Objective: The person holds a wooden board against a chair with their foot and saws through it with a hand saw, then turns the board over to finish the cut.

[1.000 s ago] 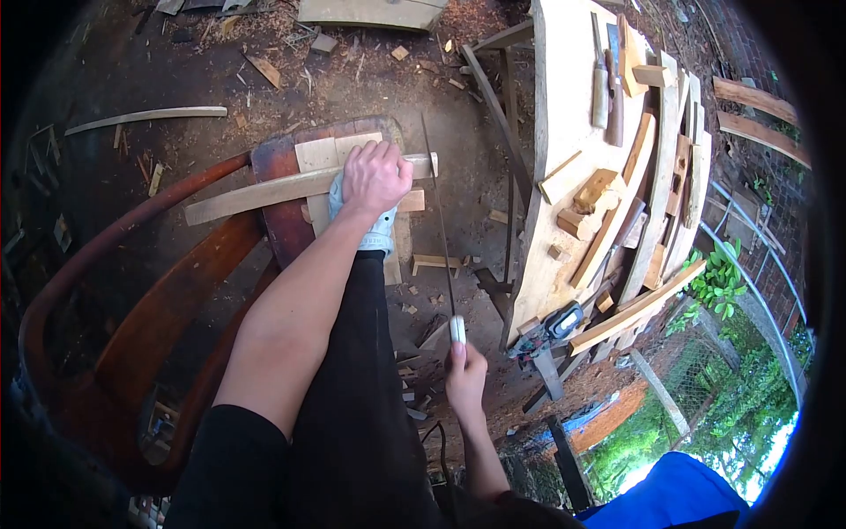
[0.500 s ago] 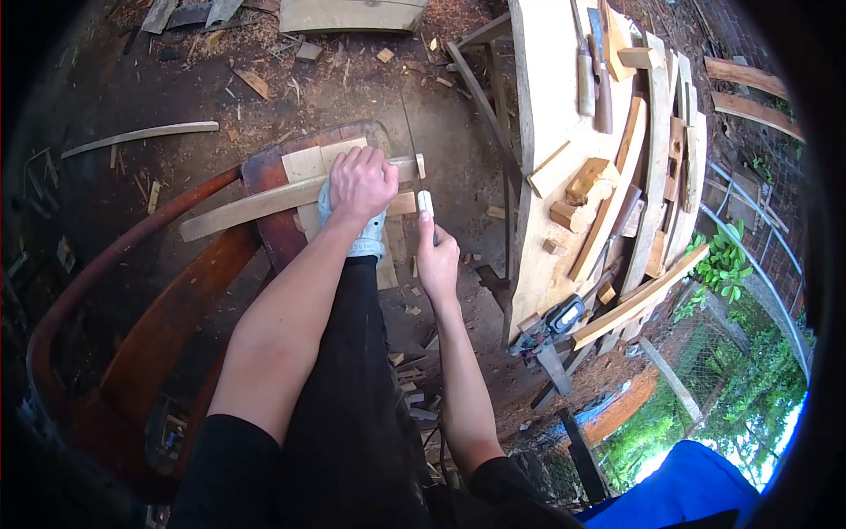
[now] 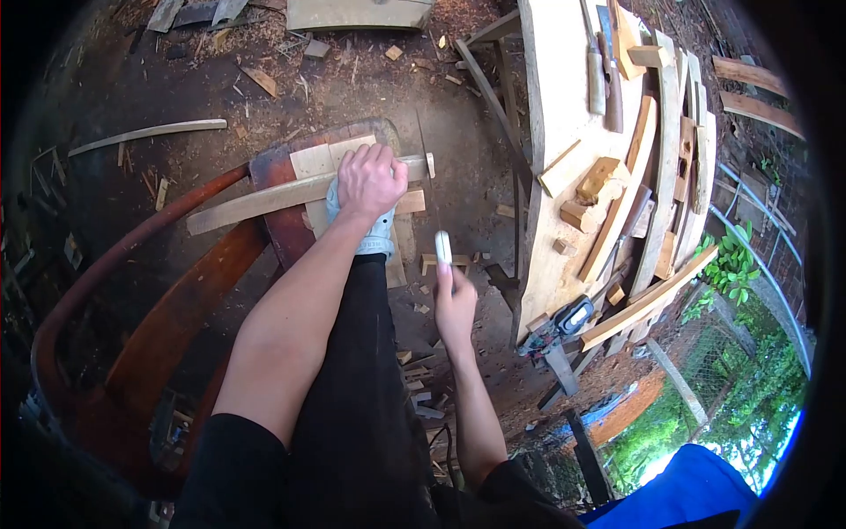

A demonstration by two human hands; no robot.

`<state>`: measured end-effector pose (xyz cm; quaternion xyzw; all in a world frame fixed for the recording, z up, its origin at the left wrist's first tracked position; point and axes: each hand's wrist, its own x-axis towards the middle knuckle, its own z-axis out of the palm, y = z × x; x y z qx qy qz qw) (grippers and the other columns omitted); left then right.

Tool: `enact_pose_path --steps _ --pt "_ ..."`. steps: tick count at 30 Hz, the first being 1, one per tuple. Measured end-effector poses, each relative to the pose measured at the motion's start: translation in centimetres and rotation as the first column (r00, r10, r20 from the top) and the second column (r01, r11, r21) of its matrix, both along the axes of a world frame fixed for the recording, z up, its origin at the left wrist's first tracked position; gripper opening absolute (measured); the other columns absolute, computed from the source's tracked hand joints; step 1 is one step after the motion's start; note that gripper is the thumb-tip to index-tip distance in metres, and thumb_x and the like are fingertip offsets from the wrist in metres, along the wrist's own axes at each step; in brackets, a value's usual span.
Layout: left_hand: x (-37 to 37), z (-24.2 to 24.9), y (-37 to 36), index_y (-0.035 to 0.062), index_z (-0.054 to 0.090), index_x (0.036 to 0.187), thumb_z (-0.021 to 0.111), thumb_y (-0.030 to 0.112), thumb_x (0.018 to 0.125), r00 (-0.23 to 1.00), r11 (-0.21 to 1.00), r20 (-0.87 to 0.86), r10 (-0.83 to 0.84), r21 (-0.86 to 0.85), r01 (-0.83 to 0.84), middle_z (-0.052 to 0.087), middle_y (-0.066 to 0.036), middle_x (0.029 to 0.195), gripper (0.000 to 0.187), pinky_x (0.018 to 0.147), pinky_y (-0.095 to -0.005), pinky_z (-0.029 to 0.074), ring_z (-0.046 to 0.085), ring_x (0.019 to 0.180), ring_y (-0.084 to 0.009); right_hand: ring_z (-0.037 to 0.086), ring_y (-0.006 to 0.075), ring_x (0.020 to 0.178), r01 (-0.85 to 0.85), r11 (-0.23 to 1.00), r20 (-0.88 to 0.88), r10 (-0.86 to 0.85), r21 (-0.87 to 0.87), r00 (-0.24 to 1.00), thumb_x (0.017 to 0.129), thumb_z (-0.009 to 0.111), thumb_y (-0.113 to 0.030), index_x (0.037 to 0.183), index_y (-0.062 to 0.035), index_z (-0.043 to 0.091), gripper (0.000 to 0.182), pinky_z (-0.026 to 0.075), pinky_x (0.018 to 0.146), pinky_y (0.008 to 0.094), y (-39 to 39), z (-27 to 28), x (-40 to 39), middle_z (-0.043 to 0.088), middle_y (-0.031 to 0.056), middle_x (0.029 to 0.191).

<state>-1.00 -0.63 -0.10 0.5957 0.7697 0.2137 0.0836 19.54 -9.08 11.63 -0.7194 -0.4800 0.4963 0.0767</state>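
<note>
My left hand (image 3: 372,181) is wrapped round a curved wooden strip (image 3: 264,198), which lies across the seat of a reddish-brown wooden chair (image 3: 280,234). A foot in a light-blue shoe (image 3: 379,238) presses down beside that hand. Closed round the white handle of a handsaw (image 3: 442,245), my right hand (image 3: 456,309) is to the right of the shoe. Its thin blade, seen edge-on, runs up past the strip's right end, where a small end block (image 3: 430,165) shows beyond the blade line. Flat pale boards (image 3: 310,161) lie under the strip.
On the right, a workbench (image 3: 551,97) carries several curved wooden pieces (image 3: 624,185), long-handled tools (image 3: 597,84), wood blocks (image 3: 604,179) and a dark power tool (image 3: 568,322). Offcuts (image 3: 260,79) and shavings litter the dirt floor. A thick plank (image 3: 357,13) lies at the top.
My right hand has pulled the saw back toward my body, handle and all. The left hand still holds the strip in place. The whole view has shifted slightly.
</note>
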Motion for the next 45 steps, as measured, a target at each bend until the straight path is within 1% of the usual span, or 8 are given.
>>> enact_pose_path --steps 5,13,20,26,34,42,44,45 --pt "-0.3 -0.4 0.1 0.0059 0.062 0.068 0.063 0.016 0.082 1.000 1.000 0.023 -0.008 0.022 0.008 0.064 -0.009 0.074 0.017 0.071 -0.0437 0.048 0.064 0.075 -0.0279 0.050 0.0178 0.061 0.020 0.993 -0.076 -0.028 -0.114 0.997 0.106 0.057 -0.032 0.086 0.0022 0.058 0.040 0.042 0.059 0.0383 -7.4 7.8 5.7 0.051 0.0115 0.064" --pt "-0.4 0.2 0.1 0.0060 0.062 0.071 0.064 0.015 0.083 0.999 1.000 0.036 -0.011 0.014 0.010 0.064 -0.010 0.074 0.015 0.072 -0.0434 0.049 0.065 0.075 -0.0287 0.045 0.0103 0.065 0.102 0.957 -0.068 -0.125 -0.272 0.990 0.103 0.055 -0.050 0.085 0.0000 0.055 0.052 0.036 0.058 0.0322 -14.2 18.0 11.5 0.046 0.0008 0.065" --pt "-0.5 0.1 0.1 0.0059 0.062 0.072 0.064 0.014 0.082 0.999 1.000 0.045 -0.002 -0.008 0.002 0.065 -0.010 0.075 0.014 0.071 -0.0430 0.049 0.064 0.076 -0.0284 0.042 0.0094 0.063 0.042 0.969 -0.101 -0.068 -0.242 0.993 0.110 0.051 -0.033 0.078 -0.0008 0.051 0.046 0.035 0.057 0.0333 -5.3 9.3 7.3 0.044 -0.0005 0.063" --pt "-0.4 0.2 0.4 0.0063 0.062 0.072 0.064 0.014 0.082 0.999 1.000 0.029 -0.017 0.002 0.017 0.064 -0.010 0.075 0.013 0.071 -0.0429 0.049 0.064 0.075 -0.0284 0.053 0.0236 0.067 0.003 0.996 -0.042 -0.007 -0.093 0.999 0.108 0.053 -0.047 0.084 0.0072 0.060 0.060 0.047 0.068 0.0432 6.1 -5.3 -3.3 0.055 0.0184 0.067" --pt "-0.2 0.1 0.3 0.0068 0.062 0.069 0.063 0.017 0.081 1.000 1.000 0.012 -0.014 -0.012 0.015 0.065 -0.009 0.075 0.015 0.072 -0.0434 0.048 0.064 0.076 -0.0280 0.065 0.0272 0.075 0.085 0.986 0.010 -0.084 -0.145 0.996 0.104 0.055 -0.056 0.094 0.0075 0.070 0.066 0.051 0.078 0.0459 6.3 -5.7 -3.9 0.065 0.0221 0.073" --pt "-0.3 0.2 0.2 0.0069 0.061 0.071 0.064 0.016 0.082 1.000 1.000 -0.021 -0.019 0.000 0.019 0.064 -0.010 0.075 0.015 0.071 -0.0437 0.050 0.065 0.076 -0.0291 0.050 0.0252 0.063 0.093 0.984 -0.014 -0.096 -0.154 0.995 0.105 0.058 -0.050 0.084 0.0079 0.062 0.062 0.045 0.065 0.0458 4.7 -4.2 -3.2 0.055 0.0203 0.065" --pt "-0.2 0.0 0.1 0.0069 0.061 0.071 0.064 0.016 0.083 1.000 1.000 -0.002 -0.011 0.013 0.011 0.064 -0.010 0.075 0.015 0.072 -0.0435 0.050 0.065 0.076 -0.0289 0.043 0.0092 0.057 0.035 0.997 -0.065 -0.031 0.071 0.997 0.110 0.052 -0.045 0.072 -0.0018 0.053 0.057 0.035 0.053 0.0333 0.4 -3.2 -1.0 0.046 -0.0001 0.059" --pt "-0.1 -0.1 0.1 0.0067 0.061 0.071 0.064 0.016 0.083 1.000 1.000 -0.013 -0.003 0.014 0.003 0.064 -0.010 0.075 0.015 0.071 -0.0433 0.050 0.065 0.075 -0.0288 0.049 0.0167 0.058 0.029 1.000 -0.059 -0.028 0.009 0.998 0.108 0.055 -0.041 0.079 0.0016 0.057 0.052 0.040 0.057 0.0384 -1.4 -1.3 0.8 0.050 0.0085 0.062"
